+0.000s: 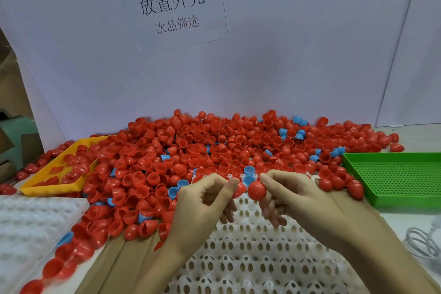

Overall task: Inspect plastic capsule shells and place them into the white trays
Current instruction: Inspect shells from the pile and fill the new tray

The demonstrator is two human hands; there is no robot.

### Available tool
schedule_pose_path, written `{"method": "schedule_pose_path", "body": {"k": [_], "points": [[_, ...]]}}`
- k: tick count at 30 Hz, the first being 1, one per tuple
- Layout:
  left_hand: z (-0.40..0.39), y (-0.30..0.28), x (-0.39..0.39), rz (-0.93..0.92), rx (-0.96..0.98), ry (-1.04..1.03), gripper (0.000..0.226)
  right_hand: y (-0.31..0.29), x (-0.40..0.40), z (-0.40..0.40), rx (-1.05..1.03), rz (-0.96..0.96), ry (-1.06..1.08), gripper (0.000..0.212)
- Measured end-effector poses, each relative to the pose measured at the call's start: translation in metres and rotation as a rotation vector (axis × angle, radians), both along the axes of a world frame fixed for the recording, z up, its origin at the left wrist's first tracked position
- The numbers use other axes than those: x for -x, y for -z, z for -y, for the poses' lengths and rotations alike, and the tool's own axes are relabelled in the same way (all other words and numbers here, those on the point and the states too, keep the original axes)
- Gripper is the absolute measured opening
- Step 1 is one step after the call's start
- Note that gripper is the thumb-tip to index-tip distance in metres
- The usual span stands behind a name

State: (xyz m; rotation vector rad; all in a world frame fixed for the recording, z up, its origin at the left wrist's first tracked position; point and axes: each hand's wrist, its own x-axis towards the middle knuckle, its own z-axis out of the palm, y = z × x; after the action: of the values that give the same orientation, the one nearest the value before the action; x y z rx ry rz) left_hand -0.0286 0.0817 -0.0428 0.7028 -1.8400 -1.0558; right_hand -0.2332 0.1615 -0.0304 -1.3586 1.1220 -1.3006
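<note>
The likeliest slip from here is a shell popping out of a fingertip pinch and rolling back into the heap — the smooth rounded plastic offers little purchase, and a flawed piece lost among the good ones would be hard to find again. A shell could also land tilted across a tray pocket instead of seating. Both hands hover over the far edge of the white tray (250, 246), palms turned inward toward each other. The right hand (293, 195) has its grip narrow, thumb and forefinger pinching a red shell (257, 189) dome-forward at the middle of the view. The left hand (202, 200) pinches a second red shell (239, 190), only partly visible behind its fingers, just beside the first. The shell pile (214, 150) spreads across the worktop from 9 to 2 o'clock; a yellow tray (47, 188) sits at 9 o'clock, a green tray (393, 174) at 3 — another white tray (28, 226) lies at 8 o'clock.
</note>
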Motion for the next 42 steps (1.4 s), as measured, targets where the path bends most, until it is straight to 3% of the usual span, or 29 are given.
{"method": "schedule_pose_path", "body": {"k": [6,11,14,17,21,25,28,33,36,39,42], "points": [[0.002,-0.002,0.002,0.006,-0.245,0.085,0.05,0.003,-0.004,0.002,-0.042,0.051,0.025,0.042],[0.004,-0.001,0.001,0.051,-0.404,0.175,0.052,0.004,-0.007,0.001,0.188,-0.105,0.058,0.038],[0.004,-0.001,0.002,0.069,-0.408,0.201,0.054,0.006,-0.011,0.002,0.255,-0.211,0.142,0.021],[0.003,-0.001,0.004,0.054,-0.383,0.195,0.054,0.005,-0.01,0.001,0.184,-0.12,0.193,0.011],[0.002,0.001,0.004,-0.021,-0.26,0.271,0.029,0.003,-0.005,0.0,0.129,-0.089,0.18,0.016],[0.001,0.004,0.007,-0.053,-0.223,0.226,0.021,0.004,-0.006,0.002,0.14,-0.124,0.207,0.015],[0.002,0.006,0.007,-0.051,-0.266,0.223,0.022,0.011,-0.006,0.005,0.214,-0.247,0.279,0.023],[0.003,0.007,0.006,-0.001,-0.344,0.235,0.043,0.014,0.005,0.004,0.279,-0.444,0.131,0.029],[0.001,0.01,0.009,0.013,-0.35,0.247,0.045,0.018,0.007,0.004,0.277,-0.531,0.159,0.035],[0.007,0.007,0.005,0.063,-0.337,0.13,0.052,0.021,0.007,0.006,0.245,-0.546,0.215,0.033],[0.032,0.005,-0.016,0.084,-0.043,-0.242,0.042,0.024,0.012,0.008,0.171,-0.555,0.235,0.026]]}}
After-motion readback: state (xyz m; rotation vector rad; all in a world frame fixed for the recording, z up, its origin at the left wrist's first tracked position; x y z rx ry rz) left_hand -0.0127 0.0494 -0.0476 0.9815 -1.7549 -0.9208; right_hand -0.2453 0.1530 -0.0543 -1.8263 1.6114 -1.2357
